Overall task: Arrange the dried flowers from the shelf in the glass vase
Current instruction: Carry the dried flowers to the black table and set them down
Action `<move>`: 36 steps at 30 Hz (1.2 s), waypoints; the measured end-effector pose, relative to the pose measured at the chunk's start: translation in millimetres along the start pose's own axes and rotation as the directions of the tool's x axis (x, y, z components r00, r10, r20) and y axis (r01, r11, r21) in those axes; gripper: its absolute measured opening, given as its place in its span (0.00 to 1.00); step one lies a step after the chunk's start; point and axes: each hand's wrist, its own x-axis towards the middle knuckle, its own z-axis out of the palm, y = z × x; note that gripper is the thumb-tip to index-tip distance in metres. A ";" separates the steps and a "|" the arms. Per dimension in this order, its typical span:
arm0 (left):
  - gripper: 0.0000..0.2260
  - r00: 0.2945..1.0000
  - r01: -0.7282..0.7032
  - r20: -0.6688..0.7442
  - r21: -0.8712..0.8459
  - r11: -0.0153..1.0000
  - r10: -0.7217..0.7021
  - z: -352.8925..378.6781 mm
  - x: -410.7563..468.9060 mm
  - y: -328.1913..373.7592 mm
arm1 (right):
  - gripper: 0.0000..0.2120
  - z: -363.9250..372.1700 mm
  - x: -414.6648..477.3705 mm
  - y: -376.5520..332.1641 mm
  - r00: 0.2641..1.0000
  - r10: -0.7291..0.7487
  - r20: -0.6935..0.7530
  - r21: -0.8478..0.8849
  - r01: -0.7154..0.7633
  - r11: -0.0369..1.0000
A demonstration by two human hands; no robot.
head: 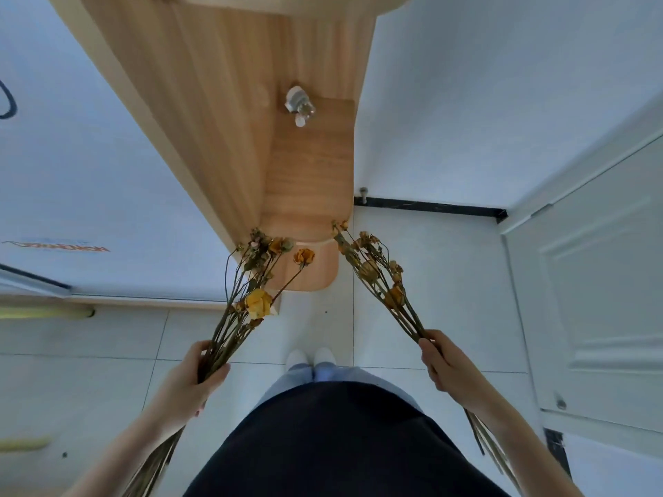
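1. Fingers point(202, 351) of left hand point(190, 382) curled tight round stems of one bunch of dried flowers point(251, 281).
2. Same grip by right hand point(446, 365) on a second bunch point(376, 278).
3. Held low on the stems, likely to keep dry heads from crushing; bunches well apart, so no tangling.
4. Flower heads by the wooden shelf point(312, 166); small glass thing point(300, 104) far up on it (maybe the vase, hard to tell).
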 end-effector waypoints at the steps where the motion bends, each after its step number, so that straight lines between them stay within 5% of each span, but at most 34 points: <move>1: 0.13 1.000 -0.002 0.006 -0.015 1.000 0.002 -1.6 4.0 -1.1 | 0.07 3.9 0.7 1.1 1.000 0.006 -0.004 -0.006 -0.006 1.000; 21: 0.14 0.921 -0.176 0.382 0.233 0.956 0.077 40.6 43.8 36.0 | 0.09 56.2 -80.5 74.7 0.922 0.236 -0.308 0.259 -0.157 0.953; 36: 0.11 0.738 -0.499 0.659 0.387 0.775 0.146 200.6 -44.6 60.2 | 0.09 103.0 -290.8 221.4 0.680 0.486 -0.549 0.508 -0.190 0.840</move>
